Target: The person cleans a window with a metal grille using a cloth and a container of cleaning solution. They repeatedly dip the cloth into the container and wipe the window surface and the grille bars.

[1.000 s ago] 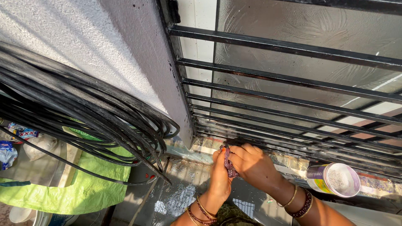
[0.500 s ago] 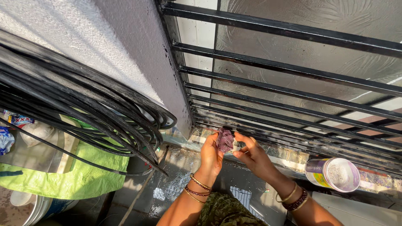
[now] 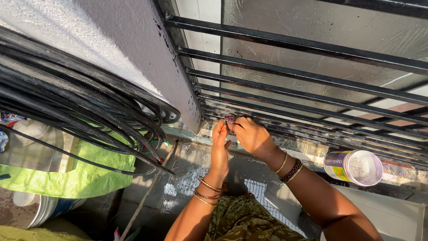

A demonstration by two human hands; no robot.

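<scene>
In the middle of the frame, the left hand (image 3: 220, 142) and the right hand (image 3: 252, 136) both pinch a small dark reddish cloth (image 3: 230, 119) against a low bar of the black window grille (image 3: 312, 85). A bundle of black cables (image 3: 76, 111) hangs at left. A white plastic jar (image 3: 354, 167) lies on the ledge at right.

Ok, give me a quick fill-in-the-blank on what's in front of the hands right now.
1. Both hands, left hand and right hand, pinch a small dark cloth against the black window ____.
2. On the sill to the right lies a round ____ on its side.
3. Black ____ hang in loops on the wall at the left.
4. Below those loops lies a ____ sheet.

Missing words: bars; tin; cables; green
</scene>
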